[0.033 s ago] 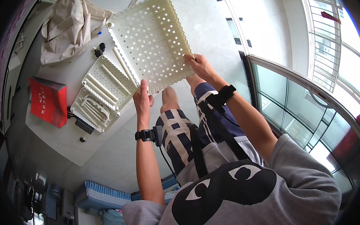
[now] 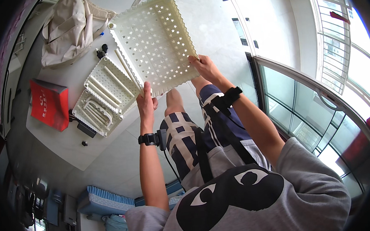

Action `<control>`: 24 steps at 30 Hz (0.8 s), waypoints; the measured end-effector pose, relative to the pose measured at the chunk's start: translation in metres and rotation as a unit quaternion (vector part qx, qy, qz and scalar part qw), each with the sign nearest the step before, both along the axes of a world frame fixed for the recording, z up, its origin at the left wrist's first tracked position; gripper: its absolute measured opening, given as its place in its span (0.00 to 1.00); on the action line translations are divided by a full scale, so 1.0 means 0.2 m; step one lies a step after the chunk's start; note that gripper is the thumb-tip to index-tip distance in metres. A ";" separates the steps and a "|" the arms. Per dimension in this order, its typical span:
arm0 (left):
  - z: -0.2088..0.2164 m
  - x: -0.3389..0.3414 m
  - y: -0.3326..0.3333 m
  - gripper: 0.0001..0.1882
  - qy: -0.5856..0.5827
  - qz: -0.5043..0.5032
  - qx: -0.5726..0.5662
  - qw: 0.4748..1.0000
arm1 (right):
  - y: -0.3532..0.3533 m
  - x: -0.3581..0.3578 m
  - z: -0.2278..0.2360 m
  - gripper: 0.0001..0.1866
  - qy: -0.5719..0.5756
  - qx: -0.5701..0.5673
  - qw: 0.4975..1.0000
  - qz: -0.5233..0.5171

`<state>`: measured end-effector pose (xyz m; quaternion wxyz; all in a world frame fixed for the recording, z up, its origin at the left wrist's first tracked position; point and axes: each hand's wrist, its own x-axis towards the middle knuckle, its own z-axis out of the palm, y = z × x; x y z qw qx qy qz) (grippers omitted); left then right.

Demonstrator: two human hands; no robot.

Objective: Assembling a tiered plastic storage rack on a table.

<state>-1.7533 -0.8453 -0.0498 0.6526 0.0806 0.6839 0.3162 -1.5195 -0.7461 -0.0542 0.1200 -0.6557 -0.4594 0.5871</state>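
A cream plastic basket shelf (image 2: 153, 49) with star-shaped holes and a scalloped rim is held up in front of me, tilted. My left hand (image 2: 147, 101) grips its near left corner, thumb up along the edge. My right hand (image 2: 206, 68) pinches the rim near the right corner. On the table to the left lie two more cream trays with loose parts: the larger tray (image 2: 123, 81) holds white tubes (image 2: 103, 92), and the smaller tray (image 2: 82, 105) holds short tubes and a curved white piece (image 2: 104, 112). A long white tube (image 2: 126, 64) leans beside the held shelf.
On the light table (image 2: 64, 150) are a beige bag (image 2: 67, 31), a red packet (image 2: 51, 104), a dark box (image 2: 86, 129) and small black parts (image 2: 102, 50). A glass sliding door (image 2: 303, 108) stands on the right. A blue-covered seat (image 2: 107, 198) is low on the left.
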 end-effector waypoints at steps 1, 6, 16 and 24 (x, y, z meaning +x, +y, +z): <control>0.01 0.00 0.00 0.26 -0.019 0.028 -0.006 0.999 | 0.00 -0.01 0.01 0.23 -0.005 0.000 1.000 0.003; 0.04 -0.04 0.00 0.26 -0.063 0.054 -0.040 0.996 | 0.04 -0.03 0.07 0.20 0.043 -0.006 0.996 0.075; 0.04 -0.07 -0.04 0.24 -0.054 -0.033 0.036 0.997 | 0.05 0.04 -0.05 0.21 0.010 0.006 0.993 0.119; 0.08 -0.05 -0.01 0.23 -0.028 -0.030 -0.001 0.999 | 0.00 0.01 -0.06 0.24 -0.011 0.051 0.995 0.080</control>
